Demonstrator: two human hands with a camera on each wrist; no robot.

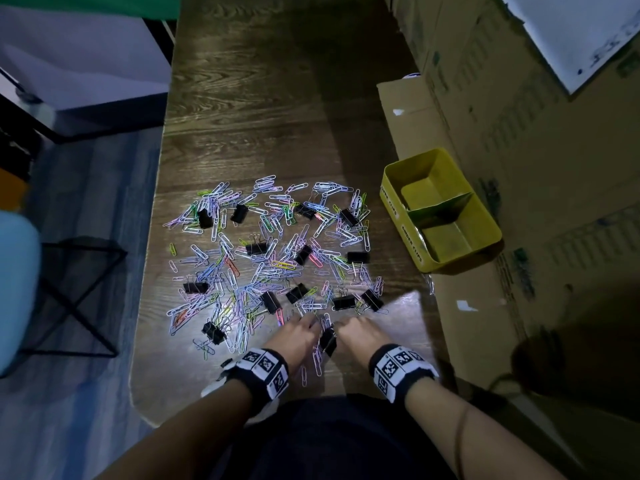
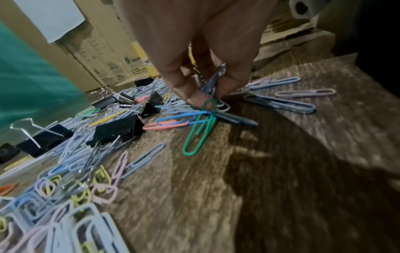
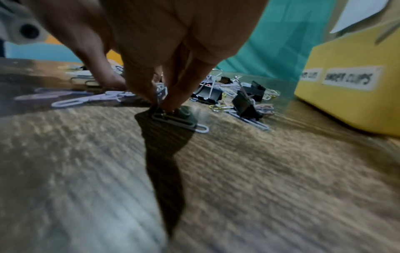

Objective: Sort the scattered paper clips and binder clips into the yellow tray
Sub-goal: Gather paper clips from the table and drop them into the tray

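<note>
Many coloured paper clips (image 1: 273, 268) and black binder clips (image 1: 256, 248) lie scattered on a dark wooden table (image 1: 259, 116). To their right stands the yellow tray (image 1: 391, 202), with two compartments; its side labels show in the right wrist view (image 3: 346, 80). Both hands work side by side at the pile's near edge. My left hand (image 1: 310, 325) pinches a small bunch of bluish paper clips (image 2: 213, 82), and a green clip (image 2: 200, 130) lies at its fingertips. My right hand (image 1: 343, 327) pinches pale paper clips (image 3: 161, 90) against the table, above a white clip (image 3: 179, 123).
Cardboard boxes (image 1: 519, 168) line the right side, right behind the tray. The table's left edge drops to the floor, where a black wire stool (image 1: 76, 296) and a light blue seat (image 1: 17, 278) stand. More binder clips (image 3: 244, 106) lie between my right hand and the tray.
</note>
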